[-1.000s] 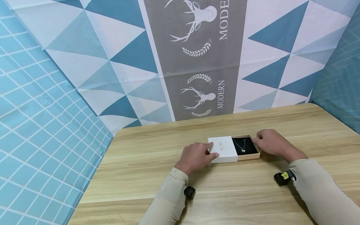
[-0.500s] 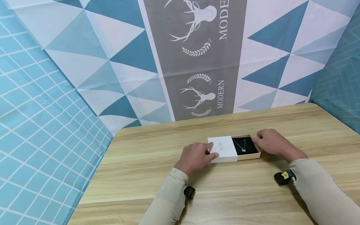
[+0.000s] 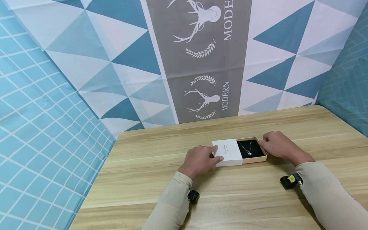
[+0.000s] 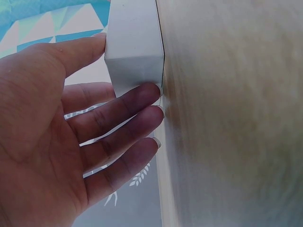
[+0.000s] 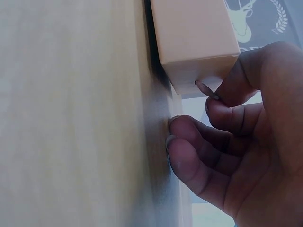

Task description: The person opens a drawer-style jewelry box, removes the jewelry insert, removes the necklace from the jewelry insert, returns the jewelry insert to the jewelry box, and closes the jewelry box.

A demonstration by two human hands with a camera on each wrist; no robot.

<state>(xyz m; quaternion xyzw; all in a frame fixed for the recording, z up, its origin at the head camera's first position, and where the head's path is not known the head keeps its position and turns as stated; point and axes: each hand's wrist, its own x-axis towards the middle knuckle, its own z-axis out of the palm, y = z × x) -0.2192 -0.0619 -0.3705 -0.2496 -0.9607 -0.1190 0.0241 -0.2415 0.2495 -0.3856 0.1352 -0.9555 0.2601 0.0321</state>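
A white box sleeve (image 3: 228, 152) with small printed lettering lies flat on the wooden table. Out of its right end stands a peach-coloured drawer (image 3: 254, 160) with a black insert, on which a fine necklace (image 3: 249, 153) with a small butterfly-like pendant lies. My left hand (image 3: 199, 159) holds the sleeve's left end, its thumb on the near top edge and its fingers against the end face. At the drawer's right end, my right hand (image 3: 276, 144) pinches a small pull tab (image 5: 204, 89) between thumb and index finger. The rest of the necklace under the sleeve is hidden.
The wooden table (image 3: 161, 185) reaches back to a patterned cloth backdrop (image 3: 201, 64). Blue gridded cloth (image 3: 43, 127) hangs at the left and teal cloth (image 3: 348, 83) at the right. Each wrist carries a small black camera (image 3: 194, 196).
The drawer has slid very slightly to the right out of the sleeve, with the necklace on it. Both hands keep their hold and nearly the same place.
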